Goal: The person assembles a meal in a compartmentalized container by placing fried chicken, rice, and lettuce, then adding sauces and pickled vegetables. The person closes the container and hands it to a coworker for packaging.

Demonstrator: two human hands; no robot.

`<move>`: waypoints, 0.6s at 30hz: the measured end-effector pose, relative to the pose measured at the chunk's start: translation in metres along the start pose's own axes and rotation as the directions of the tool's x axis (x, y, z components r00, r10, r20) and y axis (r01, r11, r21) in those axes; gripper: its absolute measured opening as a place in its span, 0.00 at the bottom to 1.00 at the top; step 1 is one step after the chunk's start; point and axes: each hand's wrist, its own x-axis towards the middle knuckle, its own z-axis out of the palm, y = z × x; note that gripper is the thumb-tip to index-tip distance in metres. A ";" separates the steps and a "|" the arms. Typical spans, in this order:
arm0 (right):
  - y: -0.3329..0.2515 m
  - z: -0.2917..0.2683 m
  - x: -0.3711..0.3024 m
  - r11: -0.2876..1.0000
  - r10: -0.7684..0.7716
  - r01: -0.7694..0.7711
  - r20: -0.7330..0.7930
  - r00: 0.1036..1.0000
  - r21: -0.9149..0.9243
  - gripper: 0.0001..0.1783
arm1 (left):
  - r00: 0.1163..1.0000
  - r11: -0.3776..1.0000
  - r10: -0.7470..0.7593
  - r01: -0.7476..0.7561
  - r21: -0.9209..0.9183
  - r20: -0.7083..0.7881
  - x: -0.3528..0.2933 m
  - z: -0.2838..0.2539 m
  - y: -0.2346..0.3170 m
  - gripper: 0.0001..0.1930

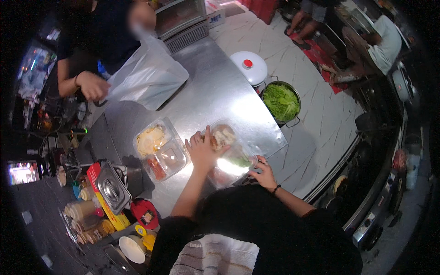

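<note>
A clear plastic takeaway container point(223, 176) with a see-through lid sits in front of me on the steel table. Food in pale, brown and green shows through it, partly lost in glare. My left hand point(204, 149) lies spread on the lid's left side. At the near right corner, my right hand point(264, 175) has its curled fingers and thumb on the container's edge. To the left stands a second clear container point(176, 160) with compartments; it holds a yellowish, egg-like food and something red.
Across the steel table point(211, 73), a co-worker handles a white plastic bag point(149, 73). Beyond the right edge are a white lidded pot point(251, 71) and a pot of lettuce point(280, 101). Metal pans point(112, 188), sauce bottles point(82, 211) and a white bowl point(132, 250) crowd the near left.
</note>
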 end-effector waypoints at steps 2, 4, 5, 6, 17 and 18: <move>0.005 0.017 -0.004 0.996 0.078 -0.074 -0.101 0.992 0.046 0.18 | 0.998 0.998 0.029 -0.025 -0.057 0.062 0.004 -0.003 -0.005 0.55; 0.004 0.031 -0.007 0.990 0.132 -0.119 -0.211 0.969 0.070 0.14 | 0.993 0.997 0.028 -0.019 -0.076 0.111 0.006 -0.007 -0.004 0.56; 0.004 0.037 -0.005 0.990 0.141 -0.128 -0.268 0.953 0.067 0.12 | 0.992 0.998 0.007 0.002 -0.064 0.127 0.006 -0.009 -0.001 0.56; 0.005 0.041 -0.004 0.988 0.152 -0.140 -0.324 0.934 0.062 0.11 | 0.989 0.998 -0.014 0.022 -0.054 0.145 0.005 -0.008 0.003 0.56; 0.030 0.051 -0.011 0.985 0.148 -0.060 -0.609 0.779 0.163 0.13 | 0.995 0.992 0.000 -0.013 -0.128 -0.099 -0.015 0.042 0.000 0.54; 0.025 0.047 -0.011 0.935 0.255 -0.048 -0.571 0.780 0.353 0.12 | 0.995 0.991 0.004 -0.017 -0.134 -0.099 -0.014 0.041 0.000 0.54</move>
